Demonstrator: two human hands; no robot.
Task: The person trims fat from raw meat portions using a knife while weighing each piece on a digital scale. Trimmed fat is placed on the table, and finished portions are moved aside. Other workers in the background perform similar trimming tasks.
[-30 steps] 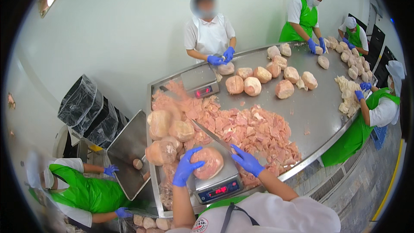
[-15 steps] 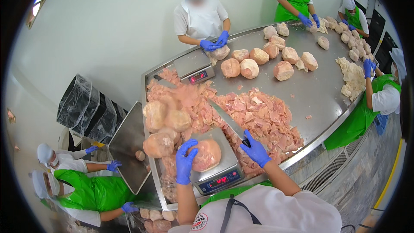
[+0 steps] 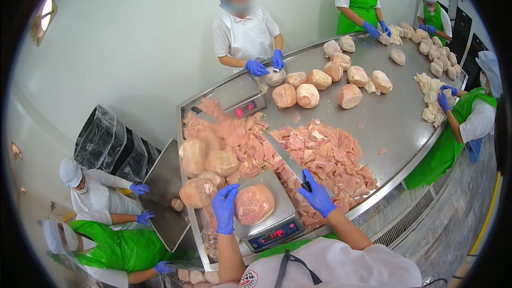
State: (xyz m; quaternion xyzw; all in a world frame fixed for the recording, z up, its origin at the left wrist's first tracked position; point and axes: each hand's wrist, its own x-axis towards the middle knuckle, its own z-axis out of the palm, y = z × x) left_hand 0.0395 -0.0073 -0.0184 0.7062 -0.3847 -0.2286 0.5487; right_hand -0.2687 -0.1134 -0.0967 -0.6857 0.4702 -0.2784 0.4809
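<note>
Meat lump (image 3: 254,204) on a scale (image 3: 281,202), knife (image 3: 288,161) to its right, heaped lumps (image 3: 221,163) to its left, trimmings (image 3: 320,149) behind

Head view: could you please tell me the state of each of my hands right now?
Left hand: open beside the meat lump; contact cannot be told.
Right hand: closed, holding the knife.

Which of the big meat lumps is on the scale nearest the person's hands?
The round pink lump between the left hand and the right hand. It sits alone on that scale's metal plate; the other lumps lie off it.
</note>
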